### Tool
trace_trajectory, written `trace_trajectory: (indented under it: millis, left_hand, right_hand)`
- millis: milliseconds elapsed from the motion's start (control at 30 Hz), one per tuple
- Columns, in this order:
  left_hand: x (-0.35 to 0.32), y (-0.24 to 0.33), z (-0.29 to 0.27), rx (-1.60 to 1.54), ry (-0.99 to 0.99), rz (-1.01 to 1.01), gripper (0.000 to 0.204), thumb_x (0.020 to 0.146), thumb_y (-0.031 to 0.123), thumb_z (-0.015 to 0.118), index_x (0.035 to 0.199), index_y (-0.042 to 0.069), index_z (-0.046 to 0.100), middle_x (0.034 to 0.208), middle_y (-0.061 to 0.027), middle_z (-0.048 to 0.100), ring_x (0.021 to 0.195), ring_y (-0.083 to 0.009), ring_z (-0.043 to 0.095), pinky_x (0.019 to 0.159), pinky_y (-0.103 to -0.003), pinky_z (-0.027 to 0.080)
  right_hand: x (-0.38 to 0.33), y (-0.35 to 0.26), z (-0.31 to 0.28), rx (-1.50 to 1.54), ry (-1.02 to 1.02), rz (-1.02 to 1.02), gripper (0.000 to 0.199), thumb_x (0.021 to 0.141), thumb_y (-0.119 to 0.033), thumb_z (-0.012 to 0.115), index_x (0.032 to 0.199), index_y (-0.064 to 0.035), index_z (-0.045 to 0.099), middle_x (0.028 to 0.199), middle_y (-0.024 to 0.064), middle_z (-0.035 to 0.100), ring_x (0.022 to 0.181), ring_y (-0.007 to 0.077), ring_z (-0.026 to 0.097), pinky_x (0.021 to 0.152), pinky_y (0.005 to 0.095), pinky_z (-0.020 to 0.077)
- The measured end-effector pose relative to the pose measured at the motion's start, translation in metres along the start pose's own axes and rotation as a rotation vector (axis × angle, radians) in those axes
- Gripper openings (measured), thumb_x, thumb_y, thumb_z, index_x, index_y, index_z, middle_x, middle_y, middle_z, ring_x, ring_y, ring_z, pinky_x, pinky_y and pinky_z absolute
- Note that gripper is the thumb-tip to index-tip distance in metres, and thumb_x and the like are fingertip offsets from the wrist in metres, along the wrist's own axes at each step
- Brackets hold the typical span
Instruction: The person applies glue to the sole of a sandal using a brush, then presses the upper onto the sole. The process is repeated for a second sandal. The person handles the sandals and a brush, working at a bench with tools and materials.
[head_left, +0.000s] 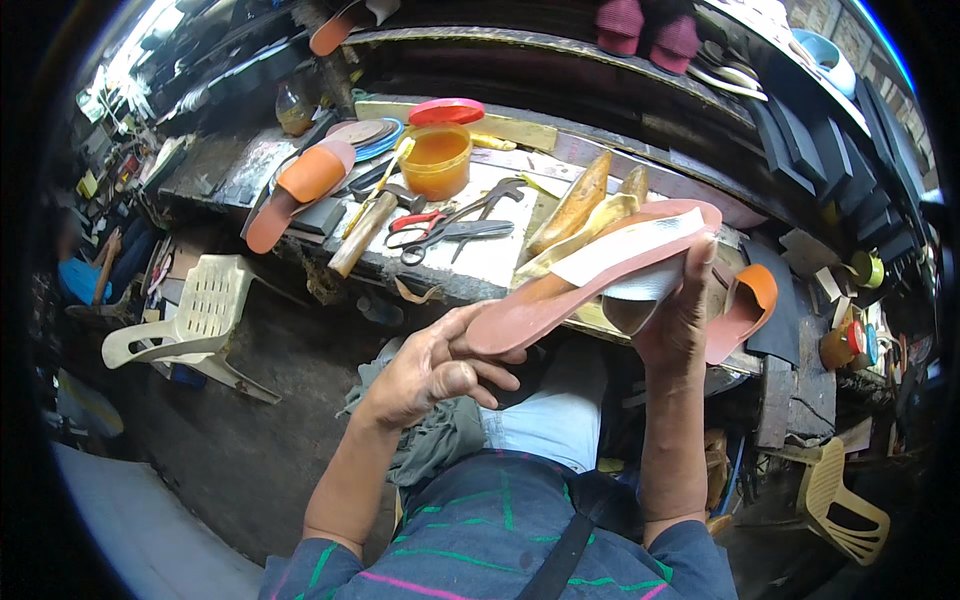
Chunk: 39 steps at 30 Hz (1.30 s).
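Note:
In both hands is a slipper [590, 285] with a pinkish sole and white strap pieces, tilted up toward the right. My right hand [680, 300] grips its front part from below, thumb up along the edge beside the white material. Under the heel end, my left hand [430, 365] has its fingers apart and touches the sole. Some of its fingers are hidden behind the heel. Wooden shoe lasts [580, 205] lie on the bench just beyond the slipper. An orange-strapped slipper [752, 300] is right of my right hand, and another orange slipper [305, 185] sits at the bench's left.
The workbench [490, 255] carries scissors [440, 236], red-handled pliers [415, 224], a hammer [365, 232] and a tub of amber glue [437, 170] with a red lid [447, 112]. Plastic chairs stand at left [205, 310] and right [835, 500]. Dark sole sheets [810, 150] line the right shelf.

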<state>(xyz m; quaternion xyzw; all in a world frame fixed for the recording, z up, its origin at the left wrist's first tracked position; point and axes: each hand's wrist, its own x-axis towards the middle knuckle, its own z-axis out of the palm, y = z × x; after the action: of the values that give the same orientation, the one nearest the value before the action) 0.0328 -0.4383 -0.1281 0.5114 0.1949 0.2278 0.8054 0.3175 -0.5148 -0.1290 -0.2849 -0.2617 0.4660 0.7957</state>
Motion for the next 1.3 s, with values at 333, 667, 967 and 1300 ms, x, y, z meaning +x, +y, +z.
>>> trace_trajectory:
  millis: [333,667,967,1300]
  left_hand:
    - [-0.033,-0.001,-0.041,0.126,0.085,-0.007,0.088,0.081,0.026,0.093,0.151,-0.006,0.051,0.125,-0.0182,0.073,0.109,-0.0254,0.075,0.098,-0.04,0.061]
    - [-0.014,0.002,-0.063,-0.058,0.225,0.182,0.092,0.086,0.045,0.09,0.148,-0.01,0.049,0.127,-0.0226,0.069,0.106,-0.0274,0.077,0.083,-0.034,0.065]
    - [0.031,0.101,-0.141,0.252,0.263,0.596,0.082,0.097,0.06,0.074,0.142,-0.006,0.055,0.123,-0.0207,0.074,0.1,-0.0246,0.079,0.073,-0.03,0.065]
    - [0.236,0.236,-0.2,0.692,0.644,0.4,0.074,0.095,0.067,0.073,0.132,0.004,0.068,0.119,-0.0124,0.077,0.102,-0.0215,0.078,0.081,-0.031,0.062]
  right_hand:
    - [0.011,0.028,0.055,-0.352,-0.087,0.019,0.11,0.089,-0.061,0.082,0.164,-0.0006,0.031,0.153,0.015,0.052,0.139,0.0275,0.055,0.117,0.0446,0.0462]
    - [0.067,0.047,0.091,-0.433,-0.26,0.102,0.088,0.103,-0.067,0.061,0.161,-0.0051,0.039,0.153,0.0134,0.056,0.141,0.0277,0.055,0.121,0.0469,0.0418]
    - [0.035,0.006,-0.029,-0.403,0.193,-0.341,0.058,0.111,-0.032,0.062,0.16,-0.0079,0.043,0.134,0.013,0.066,0.113,0.0206,0.07,0.101,0.0371,0.0567]
    - [-0.008,0.022,-0.11,-0.551,0.376,-0.274,0.046,0.108,-0.011,0.065,0.151,-0.0013,0.052,0.111,0.0066,0.068,0.096,0.0137,0.068,0.093,0.0314,0.0565]
